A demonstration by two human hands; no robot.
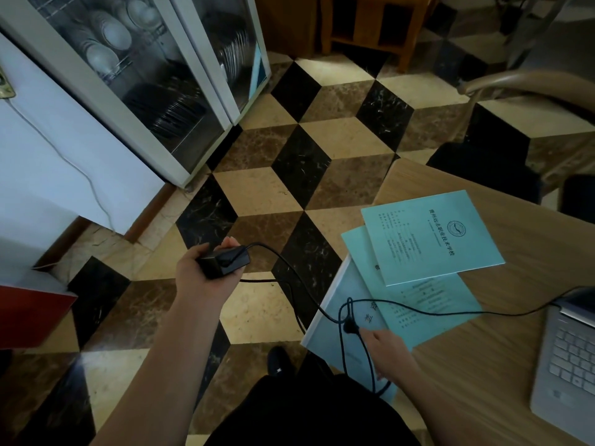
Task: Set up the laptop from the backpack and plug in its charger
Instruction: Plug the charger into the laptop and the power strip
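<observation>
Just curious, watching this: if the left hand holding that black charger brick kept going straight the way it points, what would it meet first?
The left hand grips the charger brick over open floor, pointing up and right in the picture. Nothing shows in that line nearby. The wooden furniture lies far beyond, though depth is hard to judge.

Both forearms are bare, with no sleeve, watch or band showing down to the wrists. The left hand (206, 268) and the right hand (391, 352) wear no gloves or rings. Below them hang black trousers (309, 410), and one black shoe (279, 362) with a small white mark.
</observation>
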